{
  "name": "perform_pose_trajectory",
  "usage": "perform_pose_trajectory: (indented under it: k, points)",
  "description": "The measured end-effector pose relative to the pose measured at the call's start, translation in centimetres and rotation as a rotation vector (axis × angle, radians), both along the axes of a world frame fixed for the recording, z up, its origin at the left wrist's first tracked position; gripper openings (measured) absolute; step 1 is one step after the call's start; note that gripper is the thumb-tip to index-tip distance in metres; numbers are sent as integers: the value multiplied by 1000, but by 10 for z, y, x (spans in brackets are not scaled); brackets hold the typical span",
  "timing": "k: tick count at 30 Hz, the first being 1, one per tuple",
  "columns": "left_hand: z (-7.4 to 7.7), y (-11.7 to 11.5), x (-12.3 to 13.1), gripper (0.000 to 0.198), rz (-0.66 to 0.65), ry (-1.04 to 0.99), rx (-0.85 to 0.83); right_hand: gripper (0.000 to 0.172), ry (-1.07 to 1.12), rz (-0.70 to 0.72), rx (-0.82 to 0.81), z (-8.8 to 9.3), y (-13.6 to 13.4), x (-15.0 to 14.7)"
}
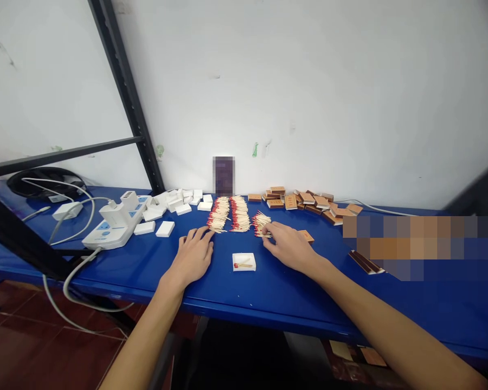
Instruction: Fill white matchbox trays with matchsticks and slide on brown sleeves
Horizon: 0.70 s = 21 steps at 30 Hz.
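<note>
Three groups of red-tipped matches lie on the blue table: a left row (219,214), a middle row (239,214) and a smaller right pile (261,221). My left hand (195,253) rests on the table with its fingers apart, fingertips beside the near end of the left row. The fingertips of my right hand (287,245) are at the near edge of the right pile; whether they grip a match is too small to tell. A white inner tray (244,257) holding a few matches sits between and nearer than my hands. An orange matchbox piece (308,236) is partly behind my right hand.
White trays (173,201) are heaped at the back left, beside a white power strip (116,227) with cables. Brown matchbox sleeves (309,199) are piled at the back right. A black rack post (126,97) stands left. Dark strips (366,262) lie at the right, near a blurred area.
</note>
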State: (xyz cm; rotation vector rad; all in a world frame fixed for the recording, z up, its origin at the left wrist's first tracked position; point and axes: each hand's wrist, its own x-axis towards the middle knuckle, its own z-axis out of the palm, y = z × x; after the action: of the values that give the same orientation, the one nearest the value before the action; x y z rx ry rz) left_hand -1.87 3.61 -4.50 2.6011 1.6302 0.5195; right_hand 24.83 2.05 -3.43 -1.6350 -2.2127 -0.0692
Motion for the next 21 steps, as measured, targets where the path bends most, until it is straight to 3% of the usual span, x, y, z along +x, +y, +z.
perform_pose_trajectory:
  k: [11,21]
  points:
    - [6,-1,1,30,-28,-10,16,15,-19,46,-87,-5,3,3]
    - [2,0,0,40,25,5,19,12,199,416,-69,9,-24,-26]
